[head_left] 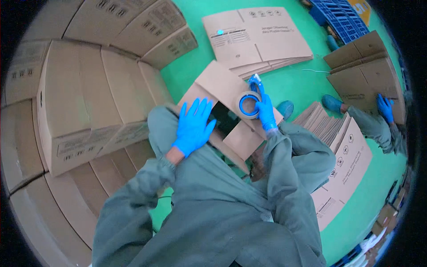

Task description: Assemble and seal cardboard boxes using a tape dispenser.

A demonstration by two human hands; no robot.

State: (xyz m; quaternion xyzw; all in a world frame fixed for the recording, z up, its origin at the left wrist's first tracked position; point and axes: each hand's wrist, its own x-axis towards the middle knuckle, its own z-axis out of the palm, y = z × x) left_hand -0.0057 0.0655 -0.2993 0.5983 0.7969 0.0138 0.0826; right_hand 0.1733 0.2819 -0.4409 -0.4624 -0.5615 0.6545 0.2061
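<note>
A cardboard box rests between my knees, with a dark gap showing between its flaps. My left hand, in a blue glove, lies flat on the box's left side, fingers spread. In my right hand, also gloved in blue, is a tape dispenser with a blue handle and a roll of tape. My fingers wrap round it above the box's right part.
Closed cartons are stacked along the left. Flattened cardboard lies ahead, and more folded sheets stand to my right. Another person's gloved hand touches a carton at the far right. A blue pallet is behind.
</note>
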